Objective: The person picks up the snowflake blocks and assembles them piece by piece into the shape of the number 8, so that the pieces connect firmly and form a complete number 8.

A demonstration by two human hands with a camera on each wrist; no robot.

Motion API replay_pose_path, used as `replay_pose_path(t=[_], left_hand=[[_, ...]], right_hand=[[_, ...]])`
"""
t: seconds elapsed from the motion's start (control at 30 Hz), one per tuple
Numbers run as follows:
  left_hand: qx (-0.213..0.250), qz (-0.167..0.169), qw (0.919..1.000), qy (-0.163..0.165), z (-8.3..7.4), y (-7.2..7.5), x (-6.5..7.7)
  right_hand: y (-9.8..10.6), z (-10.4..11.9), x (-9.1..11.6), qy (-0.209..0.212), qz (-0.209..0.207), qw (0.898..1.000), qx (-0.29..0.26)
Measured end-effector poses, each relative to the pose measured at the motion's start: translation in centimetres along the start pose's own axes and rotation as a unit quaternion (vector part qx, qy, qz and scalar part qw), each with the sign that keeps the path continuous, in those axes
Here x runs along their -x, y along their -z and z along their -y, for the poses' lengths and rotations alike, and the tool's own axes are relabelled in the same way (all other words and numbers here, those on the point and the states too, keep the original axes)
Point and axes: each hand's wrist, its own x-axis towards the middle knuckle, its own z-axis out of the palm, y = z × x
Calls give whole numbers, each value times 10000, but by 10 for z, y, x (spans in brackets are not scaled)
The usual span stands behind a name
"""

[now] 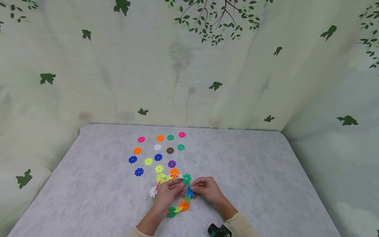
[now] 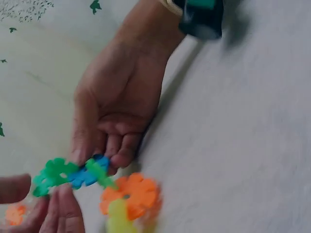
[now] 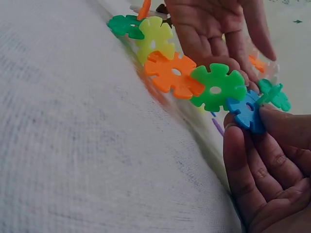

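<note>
A looping chain of slotted, flower-shaped plastic discs lies between both hands. My right hand (image 1: pixel 208 191) pinches a blue disc (image 3: pixel 247 112) between thumb and fingers. Joined to it are a light green disc (image 3: pixel 217 88) on one side and a darker green disc (image 1: pixel 186 178) on the other. My left hand (image 1: pixel 170 192) has its fingertips at the darker green disc's edge, pinching it. Lower in the chain come an orange disc (image 2: pixel 130 194), a yellow disc (image 3: pixel 155 39) and a green disc (image 1: pixel 171 212). Past the left hand, an orange disc (image 1: pixel 174 172) and a white disc (image 1: pixel 153 192) show; the hand hides part of the loop.
Loose discs of several colours lie spread behind the hands, among them a purple disc (image 1: pixel 172 164), a brown disc (image 1: pixel 170 150) and a blue disc (image 1: pixel 138 171). They rest on a grey cloth-covered table (image 1: pixel 251 164). A leaf-printed curtain (image 1: pixel 148 65) stands around it.
</note>
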Motion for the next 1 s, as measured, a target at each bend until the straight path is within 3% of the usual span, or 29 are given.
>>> replay_pose_path(t=[0.17,0.43,0.63,0.73,0.83,1.0], left_hand=[[711,-657,9952,171,7,-5,-2],[890,-1211,9886,88,18,1,-3],[799,-1480,9856,158,22,19,1],[724,-1608,9842,174,21,31,3],[574,-1689,9838,172,18,42,3],[482,-1679,9846,111,15,53,2]], right_hand=[[-3,2,-2,-87,196,9996,173],[-9,6,-12,-29,798,9939,761],[-12,12,-30,-154,1433,9830,1137],[-10,15,-52,-75,1204,9791,1635],[-10,20,-79,42,615,9718,2275],[-19,28,-118,-5,242,9386,3443]])
